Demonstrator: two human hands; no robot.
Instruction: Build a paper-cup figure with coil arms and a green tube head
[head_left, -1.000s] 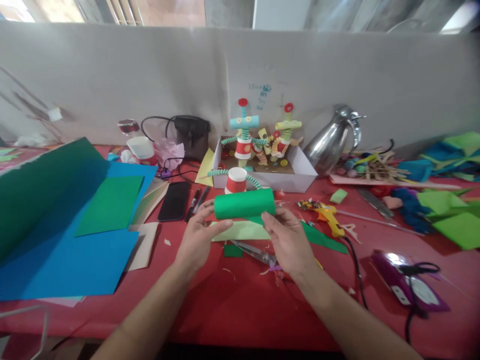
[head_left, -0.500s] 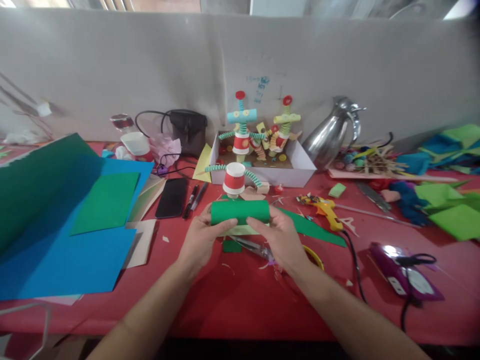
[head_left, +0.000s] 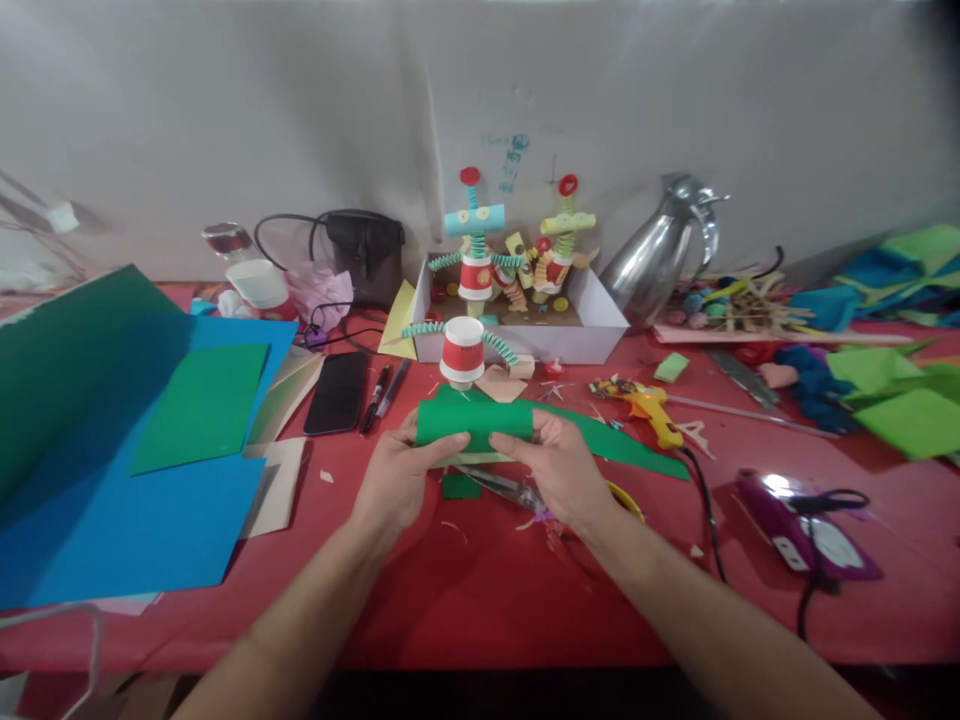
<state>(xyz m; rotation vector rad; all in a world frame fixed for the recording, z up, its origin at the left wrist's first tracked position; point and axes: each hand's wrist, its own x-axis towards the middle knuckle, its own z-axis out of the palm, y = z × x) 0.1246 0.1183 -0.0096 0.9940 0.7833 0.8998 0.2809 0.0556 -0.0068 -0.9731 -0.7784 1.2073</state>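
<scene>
A rolled tube of green paper (head_left: pixel 474 424) lies level between my two hands, above the red table. My left hand (head_left: pixel 397 470) grips its left end, thumb along the near side and fingers behind. At the right end my right hand (head_left: pixel 559 460) holds it the same way, the thumbs pointing at each other. Just beyond the tube is a red-and-white paper cup figure (head_left: pixel 463 352) with green folded-paper arms. Under the tube, scissors (head_left: pixel 506 488) lie partly hidden by my right hand, beside a small green paper piece (head_left: pixel 460 487).
Blue sheets (head_left: pixel 150 530) and a phone (head_left: pixel 336 393) lie left. Behind, a white box (head_left: pixel 517 345) holds finished cup figures, with a steel jug (head_left: pixel 660 255) beside it. A yellow glue gun (head_left: pixel 658 415) with a cord and a purple device (head_left: pixel 806 525) lie right.
The view has tilted down slightly, so the background sits higher. Both hands keep their hold on the green paper tube, which has barely moved.
</scene>
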